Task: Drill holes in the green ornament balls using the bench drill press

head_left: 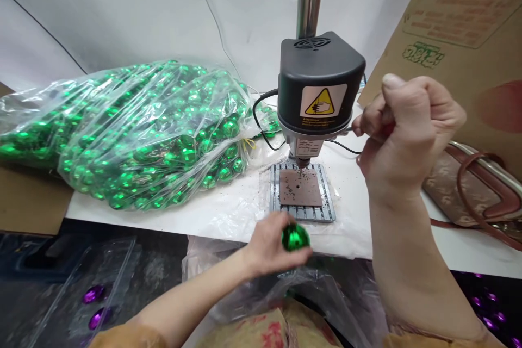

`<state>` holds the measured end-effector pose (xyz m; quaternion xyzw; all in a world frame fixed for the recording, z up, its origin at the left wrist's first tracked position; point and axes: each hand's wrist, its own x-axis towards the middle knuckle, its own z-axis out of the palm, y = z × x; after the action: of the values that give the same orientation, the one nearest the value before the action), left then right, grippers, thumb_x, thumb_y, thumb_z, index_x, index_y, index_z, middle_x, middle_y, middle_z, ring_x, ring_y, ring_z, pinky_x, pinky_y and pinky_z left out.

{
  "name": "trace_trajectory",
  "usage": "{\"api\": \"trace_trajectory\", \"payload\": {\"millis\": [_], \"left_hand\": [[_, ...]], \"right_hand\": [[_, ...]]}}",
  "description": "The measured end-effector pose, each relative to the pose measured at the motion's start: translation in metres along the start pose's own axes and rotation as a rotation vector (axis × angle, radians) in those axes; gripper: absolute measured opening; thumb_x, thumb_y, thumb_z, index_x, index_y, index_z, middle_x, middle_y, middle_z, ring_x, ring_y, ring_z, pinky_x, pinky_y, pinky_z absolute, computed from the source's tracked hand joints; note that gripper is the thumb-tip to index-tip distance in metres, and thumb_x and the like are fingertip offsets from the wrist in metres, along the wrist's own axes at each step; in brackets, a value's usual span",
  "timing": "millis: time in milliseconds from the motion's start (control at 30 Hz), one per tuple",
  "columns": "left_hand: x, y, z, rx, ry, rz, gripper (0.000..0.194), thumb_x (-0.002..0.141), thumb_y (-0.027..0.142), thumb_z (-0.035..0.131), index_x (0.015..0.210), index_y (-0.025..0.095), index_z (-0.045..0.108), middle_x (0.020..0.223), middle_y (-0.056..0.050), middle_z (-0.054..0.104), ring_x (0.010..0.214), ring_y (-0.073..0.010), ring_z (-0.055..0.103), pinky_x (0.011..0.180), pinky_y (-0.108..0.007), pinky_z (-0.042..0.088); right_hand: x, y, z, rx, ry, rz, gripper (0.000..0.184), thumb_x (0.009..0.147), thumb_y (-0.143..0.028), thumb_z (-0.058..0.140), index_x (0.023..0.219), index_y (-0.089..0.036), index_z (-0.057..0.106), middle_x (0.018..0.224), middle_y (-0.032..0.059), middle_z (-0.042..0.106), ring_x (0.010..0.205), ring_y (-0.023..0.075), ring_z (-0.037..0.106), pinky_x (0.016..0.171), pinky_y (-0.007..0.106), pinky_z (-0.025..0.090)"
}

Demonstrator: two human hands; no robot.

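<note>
My left hand [271, 244] is closed around a shiny green faceted ball [296, 237], just in front of the table edge. A small dark mark shows on the ball. My right hand [411, 125] is a fist around the feed lever [347, 130] at the right side of a small black drill press [320, 76]; most of the lever is hidden by the fingers. Beneath the chuck a thin drill bit [300, 172] points down at a brown square pad [310, 196] with a dark hole. The pad lies on the slotted metal base [328, 212], scattered with dark shavings.
A big clear bag of green balls [155, 141] fills the table's left. At right are a cardboard box [460, 27] and a brown handbag [452, 190]. An open plastic bag [318, 283] hangs below the edge. Purple balls [94, 294] lie lower left.
</note>
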<state>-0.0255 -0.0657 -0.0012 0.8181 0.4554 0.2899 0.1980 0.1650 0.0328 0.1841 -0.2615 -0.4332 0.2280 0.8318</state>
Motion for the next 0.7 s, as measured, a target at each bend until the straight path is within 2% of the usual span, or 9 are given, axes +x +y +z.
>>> {"api": "trace_trajectory", "payload": {"millis": [100,200,267,300,400,467,533,600,700], "left_hand": [[-0.058,-0.005,0.005,0.304,-0.256,0.192,0.055,0.076,0.073,0.07,0.094,0.022,0.061,0.078,-0.004,0.067,0.069,-0.0216,0.063,0.057,-0.032,0.046],[-0.077,-0.022,0.006,0.427,-0.257,0.368,0.058,0.082,0.071,0.066,0.112,0.021,0.062,0.081,-0.006,0.069,0.069,-0.0212,0.064,0.056,-0.031,0.045],[-0.061,-0.035,-0.004,0.386,-0.165,0.408,0.041,0.093,0.055,0.061,0.118,0.021,0.062,0.079,-0.005,0.067,0.067,-0.019,0.063,0.058,-0.031,0.046],[-0.046,-0.041,-0.012,0.373,-0.114,0.373,0.028,0.097,0.043,0.057,0.116,0.022,0.062,0.079,-0.005,0.067,0.068,-0.0187,0.062,0.061,-0.031,0.048],[0.014,-0.059,-0.044,0.508,-0.019,0.016,0.016,0.095,0.017,0.05,0.101,0.022,0.064,0.087,-0.009,0.067,0.081,-0.0224,0.064,0.074,-0.035,0.051],[0.051,-0.072,-0.062,0.689,0.011,-0.286,0.013,0.093,0.016,0.052,0.099,0.018,0.064,0.093,-0.014,0.066,0.091,-0.0288,0.064,0.08,-0.042,0.052],[0.076,-0.086,-0.073,0.789,0.006,-0.414,0.015,0.092,0.02,0.056,0.104,0.014,0.063,0.104,-0.019,0.064,0.103,-0.0347,0.061,0.087,-0.048,0.051],[0.09,-0.103,-0.076,0.771,0.003,-0.385,0.024,0.091,0.02,0.058,0.113,0.012,0.062,0.115,-0.021,0.062,0.115,-0.0366,0.057,0.096,-0.05,0.049],[0.095,-0.128,-0.078,0.541,0.034,-0.242,0.046,0.086,0.014,0.06,0.132,0.015,0.055,0.134,-0.018,0.056,0.131,-0.033,0.051,0.109,-0.049,0.044]], "right_hand": [[-0.002,0.004,-0.001,0.001,-0.003,-0.037,0.039,0.077,-0.023,0.069,0.05,-0.023,0.04,0.039,-0.0073,0.037,0.035,0.0078,0.034,0.037,0.031,0.024],[-0.004,0.005,-0.001,0.007,-0.005,-0.06,0.04,0.079,-0.021,0.066,0.051,-0.022,0.038,0.04,-0.0076,0.037,0.035,0.0061,0.035,0.036,0.029,0.024],[-0.004,0.004,-0.001,-0.007,-0.014,-0.066,0.04,0.082,-0.019,0.063,0.052,-0.021,0.037,0.042,-0.0081,0.036,0.036,0.0041,0.036,0.037,0.026,0.026],[-0.005,0.004,-0.001,-0.017,-0.018,-0.069,0.041,0.083,-0.018,0.062,0.053,-0.021,0.036,0.043,-0.0082,0.035,0.037,0.0032,0.036,0.038,0.025,0.027],[-0.006,0.002,-0.002,-0.029,-0.027,-0.078,0.041,0.086,-0.017,0.059,0.054,-0.02,0.034,0.044,-0.0085,0.034,0.039,0.0016,0.036,0.04,0.023,0.029],[-0.007,0.002,-0.002,-0.03,-0.026,-0.074,0.04,0.087,-0.018,0.059,0.055,-0.02,0.034,0.044,-0.0086,0.034,0.039,0.0017,0.035,0.04,0.023,0.031],[-0.007,0.002,-0.002,-0.028,-0.026,-0.073,0.039,0.086,-0.018,0.059,0.056,-0.02,0.035,0.044,-0.0086,0.035,0.039,0.0023,0.036,0.04,0.024,0.031],[-0.007,0.003,-0.002,-0.02,-0.027,-0.085,0.039,0.086,-0.017,0.06,0.056,-0.02,0.035,0.044,-0.0087,0.035,0.038,0.0027,0.036,0.039,0.024,0.031],[-0.007,0.004,-0.001,-0.014,-0.031,-0.112,0.04,0.087,-0.018,0.06,0.056,-0.02,0.034,0.044,-0.0085,0.035,0.039,0.0027,0.036,0.04,0.023,0.03]]}}
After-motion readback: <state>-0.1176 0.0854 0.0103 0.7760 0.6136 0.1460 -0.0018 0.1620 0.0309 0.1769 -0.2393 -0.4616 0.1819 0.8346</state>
